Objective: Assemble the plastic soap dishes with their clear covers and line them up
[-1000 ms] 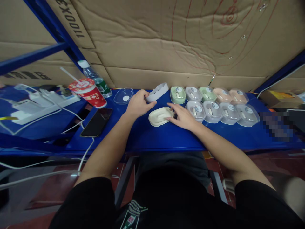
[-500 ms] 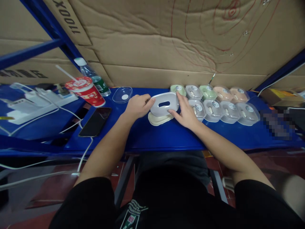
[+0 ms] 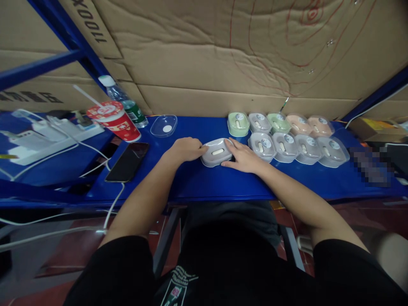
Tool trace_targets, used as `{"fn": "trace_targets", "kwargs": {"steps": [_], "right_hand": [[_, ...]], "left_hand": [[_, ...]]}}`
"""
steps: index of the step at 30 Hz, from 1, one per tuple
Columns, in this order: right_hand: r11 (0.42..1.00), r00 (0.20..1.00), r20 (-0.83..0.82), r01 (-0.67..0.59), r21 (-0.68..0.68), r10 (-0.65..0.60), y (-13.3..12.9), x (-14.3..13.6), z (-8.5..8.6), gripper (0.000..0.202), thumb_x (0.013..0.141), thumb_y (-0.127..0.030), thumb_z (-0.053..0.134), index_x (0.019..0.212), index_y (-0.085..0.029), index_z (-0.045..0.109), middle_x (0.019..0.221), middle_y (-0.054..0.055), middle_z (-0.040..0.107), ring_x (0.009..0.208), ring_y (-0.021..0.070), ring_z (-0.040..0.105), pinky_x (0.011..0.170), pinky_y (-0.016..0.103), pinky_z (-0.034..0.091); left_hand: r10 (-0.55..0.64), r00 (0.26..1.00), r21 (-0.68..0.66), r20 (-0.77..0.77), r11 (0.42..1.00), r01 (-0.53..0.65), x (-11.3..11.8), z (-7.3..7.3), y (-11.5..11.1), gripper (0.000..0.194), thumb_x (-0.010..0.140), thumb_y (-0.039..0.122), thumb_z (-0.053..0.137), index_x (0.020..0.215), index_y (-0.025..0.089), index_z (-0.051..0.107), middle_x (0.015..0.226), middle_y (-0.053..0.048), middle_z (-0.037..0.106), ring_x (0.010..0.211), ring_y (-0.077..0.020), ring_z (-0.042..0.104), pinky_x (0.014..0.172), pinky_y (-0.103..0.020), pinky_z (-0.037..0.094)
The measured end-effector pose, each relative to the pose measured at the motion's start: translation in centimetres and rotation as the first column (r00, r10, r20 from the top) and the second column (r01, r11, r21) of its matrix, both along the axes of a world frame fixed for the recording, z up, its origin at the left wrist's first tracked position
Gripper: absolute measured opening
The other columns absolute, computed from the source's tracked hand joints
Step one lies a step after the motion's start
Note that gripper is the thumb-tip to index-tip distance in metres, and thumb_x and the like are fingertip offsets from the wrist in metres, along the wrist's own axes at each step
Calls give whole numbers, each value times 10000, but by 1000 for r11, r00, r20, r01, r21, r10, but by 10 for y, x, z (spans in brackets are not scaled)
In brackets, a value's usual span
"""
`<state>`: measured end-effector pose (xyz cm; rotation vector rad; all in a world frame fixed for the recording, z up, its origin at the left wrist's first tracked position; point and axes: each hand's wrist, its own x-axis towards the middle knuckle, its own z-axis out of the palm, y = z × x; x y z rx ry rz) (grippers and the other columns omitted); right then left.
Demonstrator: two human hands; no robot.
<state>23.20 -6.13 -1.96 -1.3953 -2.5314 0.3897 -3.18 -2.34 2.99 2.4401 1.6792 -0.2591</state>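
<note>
On the blue table between my hands sits a small grey plastic box (image 3: 213, 158) with rounded corners. Its top has an oval slot, and a cream-coloured part shows through it. My left hand (image 3: 186, 149) grips the box's left end, thumb against the rim and fingers curled. At the other end, my right hand (image 3: 244, 156) holds the right side, its fingers over the top edge and its thumb at the near side. To the upper left lies a clear lid (image 3: 163, 126) with a round white sticker.
Right of my hands stand two rows of similar lidded boxes, among them a green box (image 3: 238, 124), a grey box (image 3: 284, 148) and a peach box (image 3: 319, 126). Leftward are a phone (image 3: 127, 162), a red cup (image 3: 119, 123) with a straw, a water bottle (image 3: 132, 108) and a power strip (image 3: 57, 140).
Both hands have brought the grey slotted cover down onto the cream base, which was visible below it and now shows only through the slot.
</note>
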Motion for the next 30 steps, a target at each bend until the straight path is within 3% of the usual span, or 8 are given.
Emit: {"fn": "trace_targets", "kwargs": {"steps": [5, 9, 13, 17, 20, 24, 26, 30], "right_hand": [[999, 999, -36, -15, 31, 17, 1, 2, -3, 1071, 947, -773, 629, 1756, -184, 247, 1846, 200, 125, 1636, 526, 304, 1285, 715, 373], [999, 998, -55, -21, 32, 22, 0, 0, 1, 1071, 948, -770, 629, 1738, -129, 296, 1845, 212, 118, 1654, 511, 267, 1315, 681, 349], [999, 999, -47, -6, 32, 8, 1, -1, 5, 1044, 962, -741, 624, 1702, -53, 359, 1817, 248, 206, 1664, 488, 259, 1333, 657, 329], [999, 997, -74, -14, 51, 18, 3, -1, 3, 987, 962, -718, 636, 1696, -100, 400, 1811, 213, 261, 1664, 475, 268, 1341, 672, 301], [999, 997, -75, -16, 44, 20, 2, -2, 3, 1009, 949, -754, 628, 1689, -103, 415, 1806, 218, 273, 1670, 485, 236, 1340, 695, 270], [995, 990, -139, -7, 99, 21, -1, -3, 9, 1067, 942, -803, 598, 1734, -146, 317, 1815, 202, 257, 1691, 449, 197, 1349, 694, 232], [985, 980, -200, 23, 173, 12, -2, -1, 14, 1081, 967, -785, 567, 1763, -148, 207, 1830, 195, 211, 1704, 412, 178, 1365, 662, 214], [946, 954, -294, 145, 289, -56, -5, 3, 23, 1077, 1014, -733, 504, 1779, -184, -19, 1859, 152, 111, 1720, 388, 105, 1378, 655, 186]], "left_hand": [[124, 986, 131, 114, 982, -139, -12, 3, 7, 703, 1031, 741, 360, 1068, 215, 826, 1136, -147, 809, 1142, -384, 739, 950, -467, 561], [283, 932, 294, 226, 892, -342, -47, 6, 22, 569, 1000, 643, 557, 1288, 197, 763, 1362, -174, 727, 1231, -399, 703, 1018, -498, 558], [431, 893, 222, 127, 865, -450, -83, 0, 42, 556, 899, 606, 728, 1281, 204, 764, 1430, -206, 669, 1270, -455, 672, 1015, -555, 562], [444, 894, 142, 64, 883, -448, -90, -7, 51, 347, 854, 459, 778, 1115, 231, 786, 1246, -177, 758, 1211, -433, 698, 969, -545, 579], [403, 907, 184, 118, 889, -419, -75, -5, 44, 175, 813, 364, 794, 922, 238, 742, 1063, -140, 778, 1116, -396, 725, 931, -497, 578], [241, 886, 343, 395, 856, -386, -47, 3, 24, 185, 798, 320, 792, 872, 236, 645, 929, -90, 736, 988, -341, 730, 897, -455, 568], [71, 816, 393, 573, 850, -350, -35, 5, 17, 203, 839, 336, 774, 926, 234, 621, 878, -51, 713, 876, -265, 710, 838, -392, 569], [-218, 568, 422, 793, 870, -256, -18, 2, 7, 325, 953, 407, 708, 1203, 223, 612, 883, -5, 692, 688, -142, 636, 693, -277, 547]]}}
